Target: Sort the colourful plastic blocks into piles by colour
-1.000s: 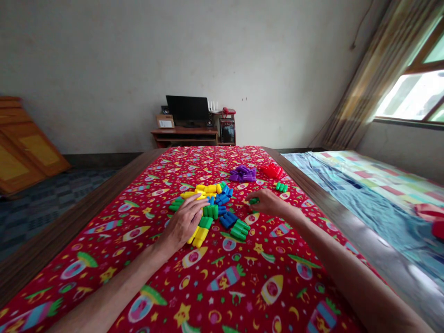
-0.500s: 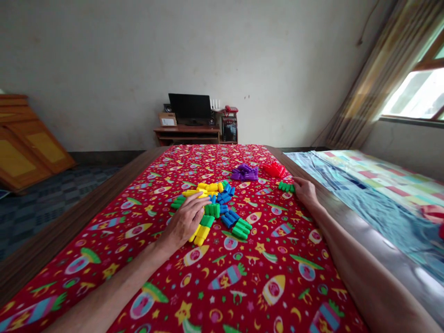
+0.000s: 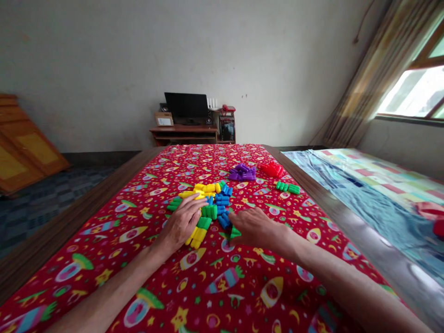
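On the red cloth lies a mixed pile of small ribbed plastic pieces. It holds yellow pieces (image 3: 207, 188), blue pieces (image 3: 222, 199) and green pieces (image 3: 209, 212). My left hand (image 3: 182, 219) lies over the pile's left side, fingers stretched out across the yellow pieces. My right hand (image 3: 255, 225) is at the pile's right edge, thumb and fingers apart around a green piece (image 3: 235, 231) that it partly hides. Farther right, a separate row of green pieces (image 3: 287, 187) lies on the cloth. Purple pieces (image 3: 243, 172) and red pieces (image 3: 272, 169) form two heaps behind.
The patterned red cloth (image 3: 222, 305) covers most of a wooden table with a dark bare edge (image 3: 301, 180). A bed (image 3: 333, 171) stands on the right, a cabinet (image 3: 27, 143) on the left. A desk with a monitor (image 3: 186, 107) is against the far wall.
My right hand has left the separate green pieces at the right and moved left and nearer to the mixed pile. My left hand stays on the pile. The view has shifted slightly.
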`<state>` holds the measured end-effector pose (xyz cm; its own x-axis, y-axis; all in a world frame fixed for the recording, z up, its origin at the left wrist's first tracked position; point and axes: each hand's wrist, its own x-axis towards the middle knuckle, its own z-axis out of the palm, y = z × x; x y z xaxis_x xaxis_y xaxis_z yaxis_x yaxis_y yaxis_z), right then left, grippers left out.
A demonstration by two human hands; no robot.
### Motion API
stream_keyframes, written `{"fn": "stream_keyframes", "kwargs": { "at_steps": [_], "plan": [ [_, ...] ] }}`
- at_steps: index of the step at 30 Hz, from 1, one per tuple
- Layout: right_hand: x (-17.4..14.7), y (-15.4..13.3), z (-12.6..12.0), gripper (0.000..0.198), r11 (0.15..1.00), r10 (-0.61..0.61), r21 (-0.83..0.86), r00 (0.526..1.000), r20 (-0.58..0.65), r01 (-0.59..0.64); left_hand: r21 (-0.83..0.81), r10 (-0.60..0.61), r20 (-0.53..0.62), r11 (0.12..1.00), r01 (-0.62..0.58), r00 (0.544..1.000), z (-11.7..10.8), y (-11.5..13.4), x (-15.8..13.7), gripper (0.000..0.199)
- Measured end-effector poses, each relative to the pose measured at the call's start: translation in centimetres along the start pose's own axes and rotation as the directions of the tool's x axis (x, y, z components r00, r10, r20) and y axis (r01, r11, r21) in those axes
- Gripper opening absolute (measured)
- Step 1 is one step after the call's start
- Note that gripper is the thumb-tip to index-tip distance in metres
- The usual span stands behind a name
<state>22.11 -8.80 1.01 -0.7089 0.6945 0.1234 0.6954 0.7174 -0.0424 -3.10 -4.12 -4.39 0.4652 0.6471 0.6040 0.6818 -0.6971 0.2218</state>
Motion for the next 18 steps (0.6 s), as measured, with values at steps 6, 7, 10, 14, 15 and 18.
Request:
{"fn": "stream_keyframes", "kwargs": {
  "at_steps": [6,7,10,14,15,18],
  "plan": [
    [0.1,4.4,-2.3,0.031,0.978,0.195,0.062,0.980,0.048,-0.197,-0.007,0.017,-0.009,1.000,-0.017,1.000,0.0,0.0,-0.1,0.037],
    [0.0,6.2,-2.7,0.034,0.950,0.306,0.065,0.952,-0.008,-0.305,-0.007,0.019,-0.011,1.000,-0.019,1.000,0.0,0.0,-0.1,0.037],
    [-1.1,11.6,-2.7,0.039,0.787,0.607,0.016,0.770,-0.200,-0.616,-0.001,0.025,-0.013,1.000,-0.025,1.000,-0.1,0.0,0.0,0.036],
    [-3.4,16.5,-1.0,0.034,0.639,0.729,-0.001,0.605,-0.321,-0.770,0.005,0.036,-0.018,0.999,-0.036,0.999,-0.1,-0.1,0.1,0.035],
    [-3.9,17.1,-0.6,0.033,0.634,0.731,0.005,0.597,-0.330,-0.774,0.008,0.034,-0.021,0.999,-0.034,0.999,-0.1,-0.1,0.1,0.035],
    [-4.6,18.1,0.4,0.029,0.664,0.719,0.038,0.624,-0.307,-0.746,0.010,0.031,-0.031,0.999,-0.031,0.999,0.1,-0.2,0.0,0.036]
  ]
}}
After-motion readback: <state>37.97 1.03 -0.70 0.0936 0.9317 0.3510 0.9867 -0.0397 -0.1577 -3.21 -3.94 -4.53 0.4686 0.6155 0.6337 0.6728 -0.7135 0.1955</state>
